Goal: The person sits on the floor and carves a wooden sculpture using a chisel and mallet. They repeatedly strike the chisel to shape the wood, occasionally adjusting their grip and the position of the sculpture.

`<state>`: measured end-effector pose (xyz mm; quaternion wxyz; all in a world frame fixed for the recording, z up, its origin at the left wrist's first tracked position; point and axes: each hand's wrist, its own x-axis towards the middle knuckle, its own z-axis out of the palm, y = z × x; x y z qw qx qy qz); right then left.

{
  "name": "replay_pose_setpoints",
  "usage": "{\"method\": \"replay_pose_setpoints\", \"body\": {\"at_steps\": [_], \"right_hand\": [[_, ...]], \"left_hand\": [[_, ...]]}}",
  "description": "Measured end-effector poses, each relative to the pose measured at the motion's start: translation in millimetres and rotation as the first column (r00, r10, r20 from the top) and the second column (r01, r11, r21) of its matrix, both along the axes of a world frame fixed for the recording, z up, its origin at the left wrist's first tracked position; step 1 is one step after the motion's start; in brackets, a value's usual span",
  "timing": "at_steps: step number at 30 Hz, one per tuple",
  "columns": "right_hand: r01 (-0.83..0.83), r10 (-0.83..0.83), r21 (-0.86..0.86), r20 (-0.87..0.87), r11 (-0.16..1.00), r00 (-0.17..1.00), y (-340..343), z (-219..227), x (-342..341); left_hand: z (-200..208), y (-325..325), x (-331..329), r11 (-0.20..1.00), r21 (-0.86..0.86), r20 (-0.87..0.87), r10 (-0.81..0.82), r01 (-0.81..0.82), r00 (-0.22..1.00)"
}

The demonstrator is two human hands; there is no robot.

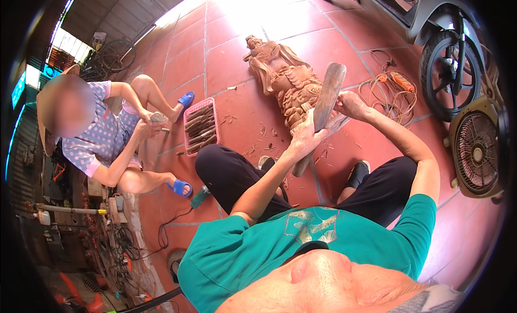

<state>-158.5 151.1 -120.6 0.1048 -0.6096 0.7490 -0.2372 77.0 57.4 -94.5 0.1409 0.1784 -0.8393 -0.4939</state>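
A long, flat, grey-brown wooden bar (329, 92) slants up in front of me, its lower end between my knees. My left hand (306, 138) is closed round its middle. My right hand (353, 105) has its fingers curled at the bar's right edge; what they hold is hidden behind the bar. A pale, narrow wooden piece (336, 122) shows just below the right hand. Beyond the bar, a carved brown wooden statue (285, 76) lies on the floor, its detailed surface nearest my hands; the bar and left hand cover its near end.
Wood chips (264, 146) litter the red tiled floor (229, 49). A pink basket (218, 124) holds several chisel-like tools. At left another person (97, 130) sits with a small block in hand. A green power tool (200, 197), coiled orange cord (390, 100), fan (476, 148) and motorbike (452, 60) surround me.
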Motion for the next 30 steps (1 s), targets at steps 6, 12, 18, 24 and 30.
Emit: {"method": "replay_pose_setpoints", "body": {"at_steps": [6, 12, 18, 24, 30], "right_hand": [[0.017, -0.017, 0.013, -0.007, 1.000, 1.000, -1.7, 6.8, -2.6], [0.026, -0.026, 0.001, -0.002, 1.000, 1.000, -0.9, 6.2, -3.4], [0.039, -0.039, 0.037, 0.009, 0.999, 0.999, -2.0, 6.0, -3.7], [0.040, -0.040, 0.053, 0.000, 0.998, 0.999, -2.3, 3.5, -6.9], [0.027, -0.028, 0.036, 0.002, 0.999, 1.000, -2.9, 3.8, -5.0]], "left_hand": [[-0.7, -4.4, -5.6, 0.999, -0.051, -0.026, -0.016, 0.014, 1.000], [4.1, -2.3, -5.7, 0.999, -0.046, -0.015, -0.019, 0.018, 1.000], [-1.8, -5.0, -5.7, 0.999, -0.032, -0.014, -0.021, 0.020, 1.000], [2.1, -3.2, -7.1, 0.999, -0.017, -0.025, -0.030, 0.029, 0.999], [1.7, -4.1, -5.4, 0.999, -0.024, -0.018, -0.026, 0.025, 1.000]]}}
